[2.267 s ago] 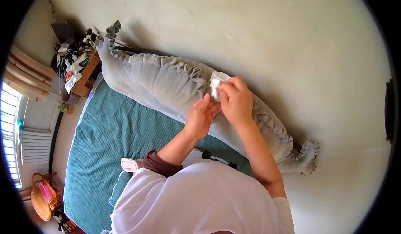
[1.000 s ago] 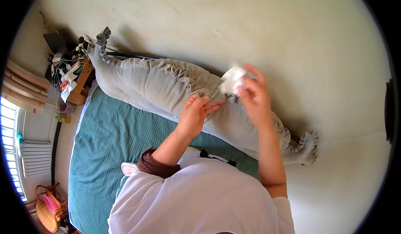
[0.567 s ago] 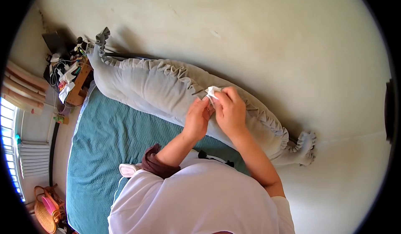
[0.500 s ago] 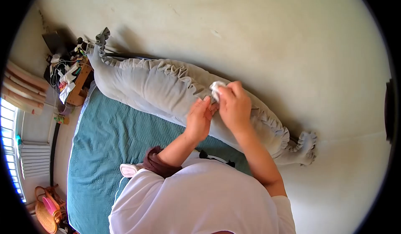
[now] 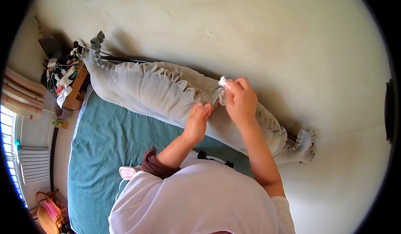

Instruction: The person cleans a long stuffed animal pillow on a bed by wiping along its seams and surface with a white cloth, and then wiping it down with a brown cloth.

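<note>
A long padded headboard in a grey ruffled cover (image 5: 144, 81) stretches across the view beside the wall. My left hand (image 5: 196, 123) is closed on the edge of this cover near its middle, thumb uppermost and some fingers tucked behind the fabric. To its right, my right hand (image 5: 242, 102) grips a crumpled white cloth (image 5: 224, 81), which sticks out past its fingers over the ruffle. Part of the white cloth is hidden inside the hand, so its full shape does not show. A dark brown band of fabric (image 5: 155, 164) circles my left forearm.
The bed with a teal quilted cover (image 5: 108, 134) lies below the headboard. Bare wall (image 5: 317, 67) rises behind it. A cluttered wooden stand (image 5: 77, 90) is at the left end. Farther down are a radiator (image 5: 34, 165) and a wicker basket (image 5: 46, 217).
My right hand has shifted slightly right with the white cloth, away from my left hand. My left hand has moved a little down and left. More of the ruffle shows between them.
</note>
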Motion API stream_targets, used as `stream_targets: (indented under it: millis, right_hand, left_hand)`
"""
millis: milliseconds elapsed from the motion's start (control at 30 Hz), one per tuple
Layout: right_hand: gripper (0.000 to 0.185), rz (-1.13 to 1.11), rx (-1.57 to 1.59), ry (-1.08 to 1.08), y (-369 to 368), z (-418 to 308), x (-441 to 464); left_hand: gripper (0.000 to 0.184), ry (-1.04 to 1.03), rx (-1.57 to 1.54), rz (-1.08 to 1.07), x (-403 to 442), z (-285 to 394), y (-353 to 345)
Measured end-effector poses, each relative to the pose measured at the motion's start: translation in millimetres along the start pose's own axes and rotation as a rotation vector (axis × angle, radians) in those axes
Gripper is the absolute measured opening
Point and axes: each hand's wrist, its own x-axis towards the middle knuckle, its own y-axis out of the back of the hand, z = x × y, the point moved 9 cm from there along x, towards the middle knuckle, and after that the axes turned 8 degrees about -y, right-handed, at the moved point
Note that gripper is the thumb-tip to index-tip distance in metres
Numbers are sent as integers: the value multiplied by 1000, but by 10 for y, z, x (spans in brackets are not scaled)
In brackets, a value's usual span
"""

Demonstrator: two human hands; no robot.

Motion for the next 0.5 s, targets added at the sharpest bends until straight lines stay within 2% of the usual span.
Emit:
stream_targets:
  millis: [33, 67, 100, 133, 167, 233, 267, 367, 433, 467, 500]
  right_hand:
    - [9, -19, -35, -79, -9, 88, 12]
    - [5, -19, 80, -84, -12, 75, 9]
    - [5, -17, 82, -80, -16, -26, 4]
    - [5, -75, 141, 12, -51, -272, -42]
    - [5, -132, 197, 98, -88, -447, -106]
    - [5, -148, 127, 94, -188, -354, -129]
    - [5, -127, 72, 52, -206, -183, -88]
    - [6, -133, -12, -20, -180, 15, 5]
    - [6, -159, 195, 8, -161, -84, -23]
    - [8, -182, 211, 94, -169, -259, -111]
    - [11, -217, 246, 68, -243, -333, -211]
  left_hand:
    - [23, 28, 91, -37, -27, 0, 13]
    - [23, 24, 92, -35, -35, 28, 35]
    - [20, 56, 210, -55, -30, 21, 47]
    - [19, 93, 327, -75, -36, -4, 53]
    - [19, 100, 328, -76, -43, -2, 38]
    - [19, 25, 216, -64, -25, 99, -18]
    - [18, -9, 324, -70, -13, 52, 69]
    - [19, 18, 323, -47, -15, 41, 75]
    - [12, 69, 282, -46, -30, -10, 145]
    - [6, 117, 242, -52, -17, -67, 181]
    - [6, 118, 243, -54, 5, -99, 226]
